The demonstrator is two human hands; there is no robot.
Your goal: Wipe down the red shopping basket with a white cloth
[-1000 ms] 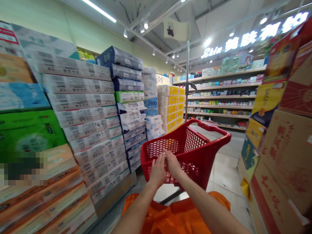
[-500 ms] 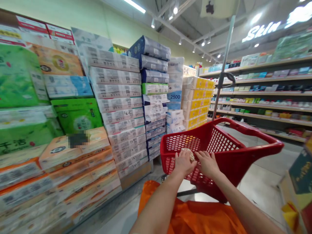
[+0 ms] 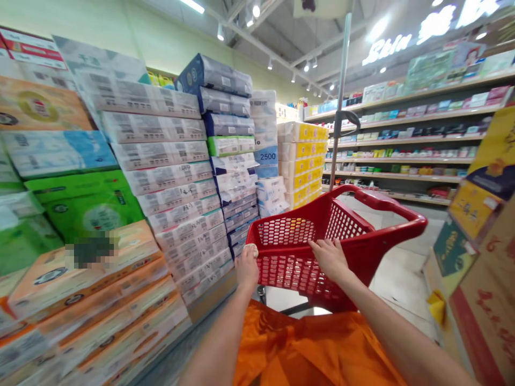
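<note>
A red plastic shopping cart with perforated sides stands in front of me. My left hand is at the cart's left end, closed around a crumpled cream-white cloth. The cloth touches the corner of the rim, and most of it is hidden by the fingers. On the near long rim, further right, rests my right hand, its fingers bent over the edge into the basket. The cart's thick red handle is at the right, and a metal pole rises behind the cart.
Tall stacks of packaged tissue line the left side. Orange tissue packs stand close on my left, a blurred dark patch on top. Shelves of small boxes run along the back right. Cardboard cartons stand on the right.
My left hand has moved left with the cloth, from the near rim to the cart's left corner. My right hand stays on the near rim. The view has turned right.
</note>
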